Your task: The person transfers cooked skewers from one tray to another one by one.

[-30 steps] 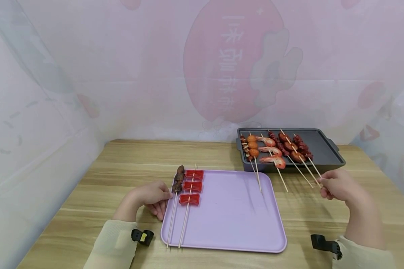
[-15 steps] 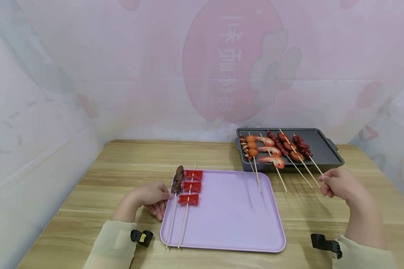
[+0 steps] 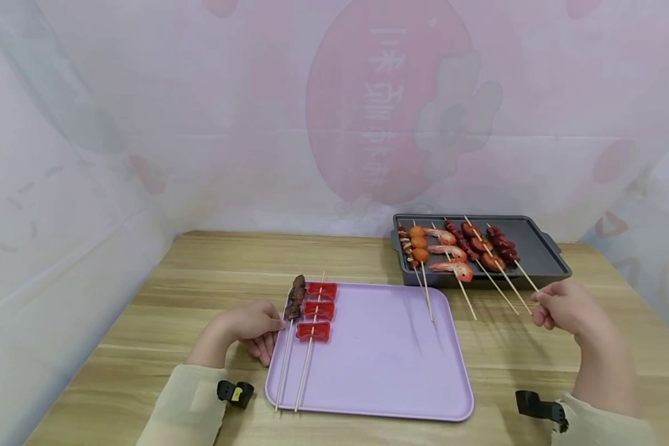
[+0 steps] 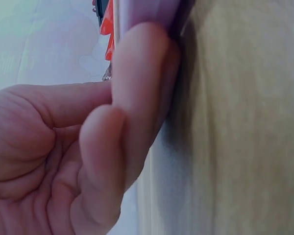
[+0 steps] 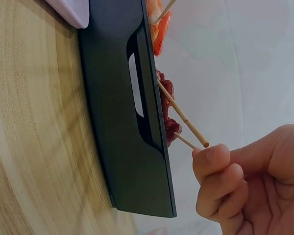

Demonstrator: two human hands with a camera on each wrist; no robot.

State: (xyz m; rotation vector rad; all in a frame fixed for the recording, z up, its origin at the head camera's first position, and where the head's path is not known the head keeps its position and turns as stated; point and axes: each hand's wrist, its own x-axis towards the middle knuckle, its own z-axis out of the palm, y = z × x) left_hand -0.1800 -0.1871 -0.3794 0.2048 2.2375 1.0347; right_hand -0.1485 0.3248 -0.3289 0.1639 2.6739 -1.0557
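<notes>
A wood-grain desk [image 3: 217, 260] carries everything, set against a pale pink cloth backdrop [image 3: 228, 124] printed with a large faded pink shape, a grey flower and a column of characters; whitish sheets close in both sides.

At the far right of the desk sits a dark grey rectangular grill pan [image 3: 528, 240]. Across it, left to right, lie a small mixed skewer [image 3: 406, 243], an orange ball skewer [image 3: 420, 241], a shrimp skewer [image 3: 448, 253], a dark red meat skewer [image 3: 460, 238], a sausage skewer [image 3: 484, 246] and, rightmost, a chunky red meat skewer [image 3: 503, 244]. Their sticks jut over the near rim; the orange ball skewer's reaches over the corner of a lilac tray [image 3: 379, 371], which lies nearer the person. Along the tray's left side rest a brown meat skewer [image 3: 295, 297] and a glossy red skewer [image 3: 318, 311].

The right hand [image 3: 563, 310] pinches the chunky red meat skewer's stick between thumb and fingers, its meat over the pan; the sausage skewer's stick end crowds in just beside the fingertips. The left hand [image 3: 253, 328] grips the tray's left rim, thumb and fingers lightly bent.
</notes>
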